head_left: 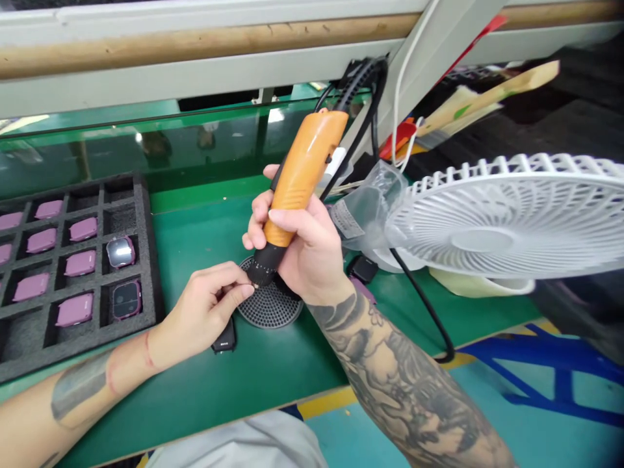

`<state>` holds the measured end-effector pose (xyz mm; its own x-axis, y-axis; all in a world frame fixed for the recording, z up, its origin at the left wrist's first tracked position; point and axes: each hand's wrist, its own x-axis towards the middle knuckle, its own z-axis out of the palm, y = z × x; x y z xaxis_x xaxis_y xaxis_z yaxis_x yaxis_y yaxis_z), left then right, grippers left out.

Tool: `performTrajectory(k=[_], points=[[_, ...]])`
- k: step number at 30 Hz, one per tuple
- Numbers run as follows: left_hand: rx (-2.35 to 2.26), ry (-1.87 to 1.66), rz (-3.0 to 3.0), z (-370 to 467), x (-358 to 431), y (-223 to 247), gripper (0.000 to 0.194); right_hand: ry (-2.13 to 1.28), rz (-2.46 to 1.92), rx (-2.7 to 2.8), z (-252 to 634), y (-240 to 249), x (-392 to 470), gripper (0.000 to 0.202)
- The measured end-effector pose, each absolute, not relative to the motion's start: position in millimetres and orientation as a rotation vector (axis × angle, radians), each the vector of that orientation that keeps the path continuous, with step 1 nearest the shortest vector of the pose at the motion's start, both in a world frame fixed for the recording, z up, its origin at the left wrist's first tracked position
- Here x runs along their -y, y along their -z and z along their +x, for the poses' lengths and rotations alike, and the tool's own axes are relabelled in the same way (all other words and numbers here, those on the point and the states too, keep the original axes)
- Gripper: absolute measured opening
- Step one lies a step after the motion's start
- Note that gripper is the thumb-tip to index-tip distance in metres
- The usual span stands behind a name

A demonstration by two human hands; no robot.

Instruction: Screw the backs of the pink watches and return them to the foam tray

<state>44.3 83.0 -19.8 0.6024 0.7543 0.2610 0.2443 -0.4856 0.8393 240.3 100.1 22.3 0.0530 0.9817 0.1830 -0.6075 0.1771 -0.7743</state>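
Holds the orange power tool tilted in the right hand, with a closed grip around its body and the black nose pointing down over the perforated disc on the green surface. Pinches the left hand closed at the nose's end; cannot tell on what. Shows a black piece beside the disc and, farther left, a foam tray of purple pieces.

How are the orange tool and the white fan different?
The orange tool is slim, but the white fan is wide, with a slotted cage. The tool looks smaller than the fan. The right hand grips the tool, while neither hand touches the fan.
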Motion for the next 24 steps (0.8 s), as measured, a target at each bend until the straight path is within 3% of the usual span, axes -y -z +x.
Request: performTrajectory(k=[24], points=[[-0.842, -0.953, 1.927, 51.8, -66.9, 19.2, 0.008, -1.21, -0.721, 0.692, 246.7, -39.6, -94.0, 0.046]])
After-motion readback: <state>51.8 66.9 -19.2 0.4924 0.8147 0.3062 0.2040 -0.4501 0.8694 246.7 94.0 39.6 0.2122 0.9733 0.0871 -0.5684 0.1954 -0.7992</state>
